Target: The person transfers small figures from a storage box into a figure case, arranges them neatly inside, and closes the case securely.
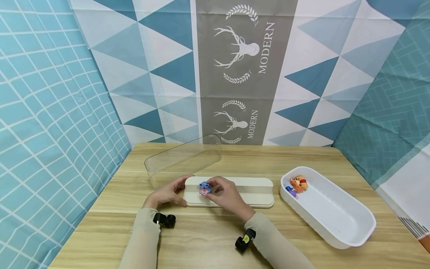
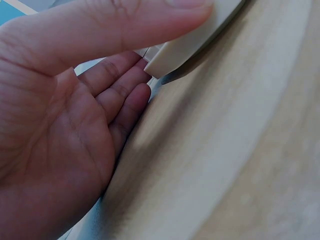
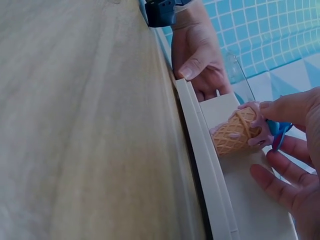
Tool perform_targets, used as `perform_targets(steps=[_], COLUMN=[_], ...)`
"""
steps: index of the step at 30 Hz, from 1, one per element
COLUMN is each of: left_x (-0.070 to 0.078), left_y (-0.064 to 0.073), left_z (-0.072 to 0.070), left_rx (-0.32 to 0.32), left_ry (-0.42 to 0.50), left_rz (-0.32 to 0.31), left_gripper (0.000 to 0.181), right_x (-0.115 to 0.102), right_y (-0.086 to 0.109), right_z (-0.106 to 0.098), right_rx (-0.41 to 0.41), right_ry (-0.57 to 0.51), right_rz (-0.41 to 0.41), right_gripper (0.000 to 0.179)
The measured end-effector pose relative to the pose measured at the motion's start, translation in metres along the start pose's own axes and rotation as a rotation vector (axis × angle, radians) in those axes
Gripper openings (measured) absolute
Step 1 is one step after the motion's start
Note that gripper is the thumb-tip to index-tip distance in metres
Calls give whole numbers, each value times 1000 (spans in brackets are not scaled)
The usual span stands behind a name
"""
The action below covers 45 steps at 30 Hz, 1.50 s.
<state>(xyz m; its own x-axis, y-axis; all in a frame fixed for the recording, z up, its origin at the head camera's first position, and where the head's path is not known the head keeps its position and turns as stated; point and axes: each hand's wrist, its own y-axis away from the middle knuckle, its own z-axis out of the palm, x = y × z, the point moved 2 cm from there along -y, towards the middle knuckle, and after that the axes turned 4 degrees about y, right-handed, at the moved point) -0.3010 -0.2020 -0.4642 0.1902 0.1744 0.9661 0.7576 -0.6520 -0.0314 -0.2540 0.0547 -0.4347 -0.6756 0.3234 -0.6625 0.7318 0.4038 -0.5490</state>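
Note:
A cream two-step display base [image 1: 254, 185] lies lengthwise on the wooden table. My left hand [image 1: 168, 192] grips its left end, thumb at the front edge and fingers round the far side. My right hand [image 1: 229, 195] pinches a small ice-cream-cone figurine [image 1: 204, 188] with a blue top over the base's left part. In the right wrist view the figurine's waffle cone [image 3: 237, 134], with pink drips, is tilted, its narrow end against or just over the lower step; contact is hard to tell. The left wrist view shows the thumb [image 2: 185, 17] at the base's corner.
Behind the base and to its left stands a clear plastic cover [image 1: 183, 157], set at an angle. On the right sits a white tray [image 1: 339, 239]; inside its far left end lie an orange figurine [image 1: 299, 184] and a blue-and-purple one [image 1: 291, 191]. Patterned cloth [image 1: 161, 74] hangs behind the table.

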Motion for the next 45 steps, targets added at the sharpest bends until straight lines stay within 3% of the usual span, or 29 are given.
perform_targets(steps=[16, 29, 45], left_x=[-1, 1, -2], left_y=[0, 1, 0], left_z=[0, 0, 0], left_rx=[5, 2, 6], left_ry=[-7, -9, 5], left_rz=[-7, -5, -10], left_gripper=[105, 106, 105], right_x=[-3, -3, -12], right_y=[-2, -4, -3], right_z=[-15, -39, -74], right_rx=[41, 56, 13], right_ry=[39, 90, 330], right_rz=[-26, -69, -165], right_gripper=[35, 29, 29])
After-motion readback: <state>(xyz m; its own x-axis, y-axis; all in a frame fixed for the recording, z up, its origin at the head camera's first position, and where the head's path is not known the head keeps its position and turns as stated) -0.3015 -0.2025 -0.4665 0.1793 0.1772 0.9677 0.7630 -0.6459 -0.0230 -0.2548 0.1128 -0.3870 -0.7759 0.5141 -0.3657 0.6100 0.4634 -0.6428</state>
